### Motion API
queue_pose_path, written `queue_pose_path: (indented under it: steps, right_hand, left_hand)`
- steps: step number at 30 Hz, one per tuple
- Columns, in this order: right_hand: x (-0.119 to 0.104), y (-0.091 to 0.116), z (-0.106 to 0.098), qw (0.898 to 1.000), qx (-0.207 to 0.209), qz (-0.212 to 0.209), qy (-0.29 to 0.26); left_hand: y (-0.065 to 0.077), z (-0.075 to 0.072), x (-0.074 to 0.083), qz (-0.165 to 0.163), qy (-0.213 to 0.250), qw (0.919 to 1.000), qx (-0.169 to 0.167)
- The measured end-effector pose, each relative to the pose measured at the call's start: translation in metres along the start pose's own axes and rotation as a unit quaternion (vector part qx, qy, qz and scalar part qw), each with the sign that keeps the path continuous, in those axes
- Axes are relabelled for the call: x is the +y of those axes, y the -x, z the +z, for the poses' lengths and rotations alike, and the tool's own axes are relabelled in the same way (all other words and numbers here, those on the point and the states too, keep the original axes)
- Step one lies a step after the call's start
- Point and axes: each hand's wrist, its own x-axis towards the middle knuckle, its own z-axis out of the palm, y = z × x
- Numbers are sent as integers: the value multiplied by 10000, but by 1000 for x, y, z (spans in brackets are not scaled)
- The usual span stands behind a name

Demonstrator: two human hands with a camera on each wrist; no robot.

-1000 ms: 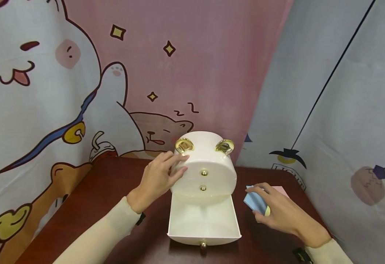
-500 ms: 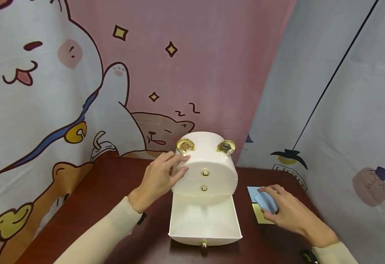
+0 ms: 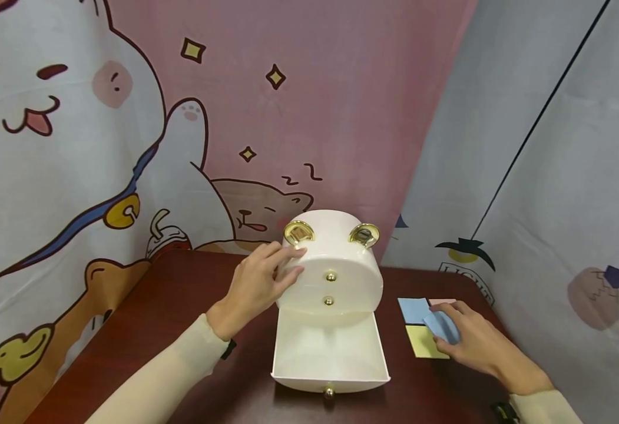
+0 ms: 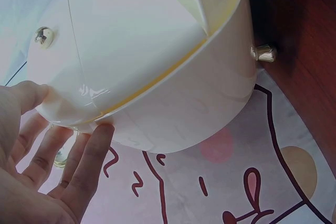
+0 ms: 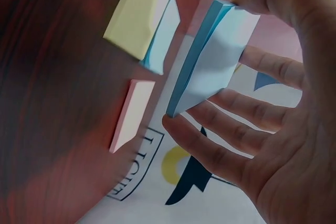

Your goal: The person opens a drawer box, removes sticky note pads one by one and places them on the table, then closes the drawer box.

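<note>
My left hand (image 3: 258,282) rests against the upper left side of a white storage box (image 3: 341,282) with gold ears and knobs. In the left wrist view its thumb touches the front and its extended fingers (image 4: 97,150) lie along the curved side. The box's bottom drawer (image 3: 330,347) is pulled out toward me. My right hand (image 3: 479,344) pinches a blue sticky note pad (image 3: 442,328) by its edges, thumb against fingertips. The right wrist view shows this held pad (image 5: 215,59) tilted, raised above the table beside the other pads.
Right of the box, a blue pad (image 3: 413,310), a yellow pad (image 3: 424,341) and a partly covered pink pad (image 3: 439,302) lie close together on the dark red-brown table (image 3: 182,300). A printed cartoon curtain (image 3: 351,118) stands behind and to the right.
My right hand has moved right with the blue sticky note pad, uncovering another blue pad and the yellow one beneath. My left hand keeps its place on the box.
</note>
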Motion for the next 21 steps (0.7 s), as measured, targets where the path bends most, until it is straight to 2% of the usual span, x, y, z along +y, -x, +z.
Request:
queue_pose_path:
  steps: [6, 16, 21]
  right_hand:
    - [13, 3, 2, 9992, -288, 280, 1]
    - [38, 6, 8, 9993, -288, 244, -10]
    - [47, 7, 7, 9979, -470, 453, -13]
  left_hand:
    - [0, 0, 0, -3, 58, 10000, 3]
    - [0, -1, 0, 27, 86, 10000, 34]
    - [0, -1, 0, 31, 90, 9999, 42]
